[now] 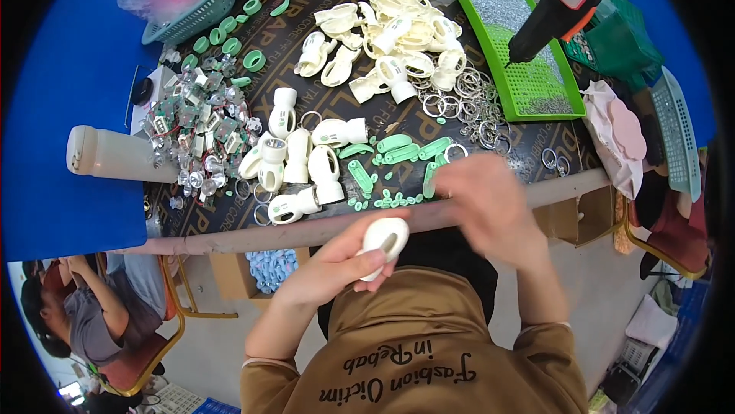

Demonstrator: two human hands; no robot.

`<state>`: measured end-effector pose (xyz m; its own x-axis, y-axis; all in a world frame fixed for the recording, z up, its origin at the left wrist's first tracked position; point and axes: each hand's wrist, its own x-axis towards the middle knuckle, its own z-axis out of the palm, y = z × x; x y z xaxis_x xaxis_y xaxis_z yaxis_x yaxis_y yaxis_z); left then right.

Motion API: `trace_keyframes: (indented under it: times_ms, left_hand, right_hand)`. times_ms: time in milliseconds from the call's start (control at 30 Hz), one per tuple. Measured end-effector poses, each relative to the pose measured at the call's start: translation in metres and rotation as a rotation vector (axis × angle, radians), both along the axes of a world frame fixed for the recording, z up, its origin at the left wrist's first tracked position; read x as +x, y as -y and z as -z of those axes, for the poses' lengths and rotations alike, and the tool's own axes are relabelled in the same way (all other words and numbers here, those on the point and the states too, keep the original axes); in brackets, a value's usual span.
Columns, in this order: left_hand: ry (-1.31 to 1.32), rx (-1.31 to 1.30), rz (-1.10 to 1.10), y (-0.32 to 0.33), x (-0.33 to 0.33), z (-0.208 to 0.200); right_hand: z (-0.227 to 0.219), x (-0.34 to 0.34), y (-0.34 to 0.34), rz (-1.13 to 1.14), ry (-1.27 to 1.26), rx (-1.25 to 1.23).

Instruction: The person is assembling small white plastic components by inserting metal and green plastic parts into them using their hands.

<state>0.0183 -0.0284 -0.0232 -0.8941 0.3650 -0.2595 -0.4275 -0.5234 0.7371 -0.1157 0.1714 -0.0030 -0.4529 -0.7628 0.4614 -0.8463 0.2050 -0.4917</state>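
Note:
My left hand is closed round a cream plastic flashlight casing with an oval opening, held just off the table's front edge. My right hand is over the table edge, smeared by motion, its fingertips beside the mint-green plastic parts. Whether it holds anything is hidden by the blur. The green parts include long oval strips and several tiny oval buttons. To their left lie several cream keychain flashlights, some with metal rings.
Farther back are a pile of cream casing halves, loose metal key rings, and a green tray of small screws. A black electric screwdriver hangs above it. Small LED circuit assemblies and a white bottle are at left.

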Motion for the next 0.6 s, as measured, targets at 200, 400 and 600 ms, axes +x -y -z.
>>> trace_keyframes:
  times_ms: [200,400,600]
  left_hand:
    - [0.017,0.022,-0.293,0.003,0.002,-0.004]
    - [0.017,-0.018,-0.383,-0.011,-0.007,-0.005]
    - [-0.007,0.043,-0.441,-0.028,-0.019,-0.001]
  right_hand:
    - [0.02,-0.022,-0.037,0.595,-0.066,0.143]
    - [0.017,-0.028,-0.038,0.515,0.339,-0.085]
    - [0.003,-0.005,-0.023,0.09,1.21,-0.626]
